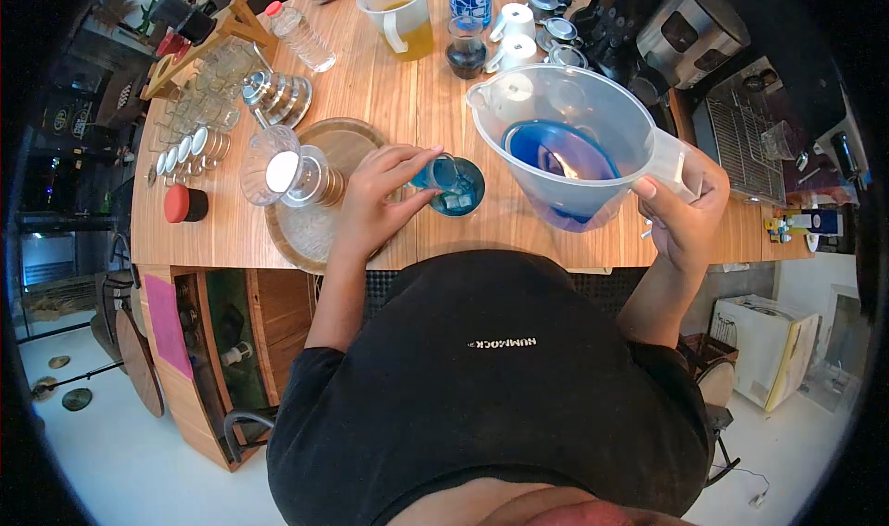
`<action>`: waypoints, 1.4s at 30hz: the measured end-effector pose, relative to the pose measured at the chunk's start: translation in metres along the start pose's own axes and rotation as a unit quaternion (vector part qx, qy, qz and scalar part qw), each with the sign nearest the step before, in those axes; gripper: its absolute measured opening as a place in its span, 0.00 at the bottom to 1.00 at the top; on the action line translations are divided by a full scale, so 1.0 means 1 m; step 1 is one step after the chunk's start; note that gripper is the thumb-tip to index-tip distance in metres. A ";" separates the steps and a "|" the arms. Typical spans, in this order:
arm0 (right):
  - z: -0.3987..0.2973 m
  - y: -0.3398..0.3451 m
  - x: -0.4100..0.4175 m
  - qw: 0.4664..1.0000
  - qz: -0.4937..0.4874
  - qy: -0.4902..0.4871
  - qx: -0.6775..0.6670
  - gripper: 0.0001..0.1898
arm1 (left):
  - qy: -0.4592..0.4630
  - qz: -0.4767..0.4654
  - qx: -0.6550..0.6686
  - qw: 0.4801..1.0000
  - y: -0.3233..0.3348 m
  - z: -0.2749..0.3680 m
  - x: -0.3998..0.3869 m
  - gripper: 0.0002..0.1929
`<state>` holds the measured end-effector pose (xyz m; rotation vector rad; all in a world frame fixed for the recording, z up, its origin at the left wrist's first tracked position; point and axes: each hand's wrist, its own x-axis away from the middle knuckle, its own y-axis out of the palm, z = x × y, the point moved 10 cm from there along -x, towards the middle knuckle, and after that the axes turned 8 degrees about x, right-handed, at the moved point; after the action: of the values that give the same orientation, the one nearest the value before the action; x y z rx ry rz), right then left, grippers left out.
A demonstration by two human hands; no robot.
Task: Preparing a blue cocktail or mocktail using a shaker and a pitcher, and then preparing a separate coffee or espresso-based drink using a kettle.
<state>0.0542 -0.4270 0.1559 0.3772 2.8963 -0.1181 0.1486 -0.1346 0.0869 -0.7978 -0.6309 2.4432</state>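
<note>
My left hand [385, 196] pinches a small clear cup [442, 172] by its sides between thumb and fingers. Blue liquid shows in this cup, which is held over a drinking glass [467, 196] with ice cubes and blue-green liquid inside. Whether the cup touches the glass rim I cannot tell. By its handle, my right hand [684, 203] grips a large translucent plastic pitcher [576, 147], tilted and partly filled with deep blue liquid. The pitcher is to the right of the glass, over the wooden table [444, 245].
Left of my left hand, a glass dripper with a white paper filter [278, 172] stands on a round wooden tray [298, 241]. Beyond are a metal kettle [281, 99], a plastic bottle [302, 38], a jug of yellow liquid [403, 26], a dark-filled carafe [467, 54] and white cups [515, 52].
</note>
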 end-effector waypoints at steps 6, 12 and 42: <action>0.002 0.000 -0.001 1.000 0.004 0.003 0.000 0.18 | -0.002 -0.007 -0.007 1.000 0.003 0.004 -0.001 0.28; 0.004 -0.001 -0.002 1.000 -0.003 0.002 -0.003 0.18 | 0.007 -0.022 -0.031 0.999 0.006 0.007 -0.004 0.29; 0.021 -0.002 -0.002 0.999 -0.017 -0.014 -0.025 0.15 | 0.071 -0.063 -0.167 0.981 0.015 0.031 -0.012 0.29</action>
<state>0.0602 -0.4313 0.1363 0.3142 2.8724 -0.0555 0.1329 -0.1612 0.1062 -1.0184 -1.0195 2.1706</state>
